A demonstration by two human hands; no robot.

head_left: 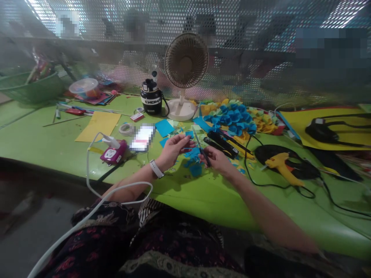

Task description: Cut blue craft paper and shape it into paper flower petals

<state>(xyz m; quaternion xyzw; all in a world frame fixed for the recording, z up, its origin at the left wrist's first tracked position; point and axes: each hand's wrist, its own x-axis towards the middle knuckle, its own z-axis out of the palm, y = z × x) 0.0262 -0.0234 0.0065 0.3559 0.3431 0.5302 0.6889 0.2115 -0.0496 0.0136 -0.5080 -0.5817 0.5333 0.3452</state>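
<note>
Head view: your right hand (216, 161) grips slim scissors (200, 147) at centre, tips raised, above the green table (58, 143). Your left hand (173, 151), fingers loosely extended, sits just beside the blades over scattered blue paper scraps (193, 162); whether it pinches anything, you cannot tell.

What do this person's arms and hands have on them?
The left hand and right hand wear no gloves, and I can't see any rings. The left arm has a white watch with a strap at the wrist. The right arm has no band. Neither arm has a sleeve over it. Below the arms is dark clothing with a red pattern.
</note>
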